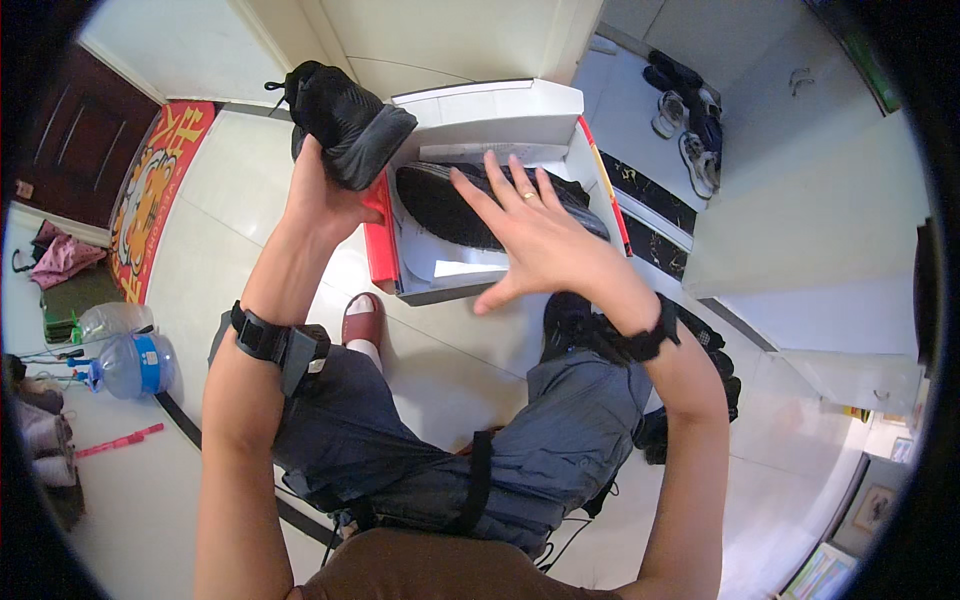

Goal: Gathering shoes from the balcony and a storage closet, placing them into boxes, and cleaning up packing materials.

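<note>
My left hand [330, 187] holds a black shoe [330, 112] up at the left side of an open shoebox [480, 96]. Most of its fingers are hidden behind the shoe. A second black shoe [442, 206] lies on its side in the box, its dark sole partly showing. Over this shoe my right hand [540, 225] is spread, fingers apart and a ring on one of them; whether it touches the shoe I cannot tell. The box is white inside, with red on its outer sides. White paper [469, 268] shows near its front wall.
A red tiger doormat [154, 202] lies by a dark door [82, 135] at left. Large plastic water bottles [135, 365] stand below it. Several shoes [697, 161] are at upper right, and dark footwear [712, 360] lies beside my leg. A pale door panel [465, 37] rises behind the box.
</note>
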The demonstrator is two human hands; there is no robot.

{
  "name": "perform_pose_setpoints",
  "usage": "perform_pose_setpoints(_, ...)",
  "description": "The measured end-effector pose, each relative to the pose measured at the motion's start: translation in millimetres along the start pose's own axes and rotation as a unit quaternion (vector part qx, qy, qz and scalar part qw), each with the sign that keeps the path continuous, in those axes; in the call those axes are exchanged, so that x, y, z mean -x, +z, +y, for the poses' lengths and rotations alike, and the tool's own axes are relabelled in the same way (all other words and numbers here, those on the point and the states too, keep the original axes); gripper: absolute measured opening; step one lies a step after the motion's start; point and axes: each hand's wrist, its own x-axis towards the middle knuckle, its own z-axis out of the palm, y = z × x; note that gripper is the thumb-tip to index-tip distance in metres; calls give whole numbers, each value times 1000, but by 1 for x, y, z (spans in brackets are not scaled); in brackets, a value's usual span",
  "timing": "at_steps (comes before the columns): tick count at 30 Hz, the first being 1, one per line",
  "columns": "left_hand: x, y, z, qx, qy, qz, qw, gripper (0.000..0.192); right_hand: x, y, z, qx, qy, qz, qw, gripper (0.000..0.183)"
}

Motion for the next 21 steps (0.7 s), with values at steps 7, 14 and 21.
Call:
perform_pose_setpoints(7,-6,-8,-5,18,27,-47,998,46,-38,4,2,-46,-60,-1,997,126)
perform_pose_setpoints(14,-7,-4,-5,1,17,-24,1000,49,-39,16,1,-23,-87,22,996,90)
perform_pose_setpoints(21,-10,-6,-10,10,31,-34,999,53,-47,4,4,-208,-56,-112,970,86)
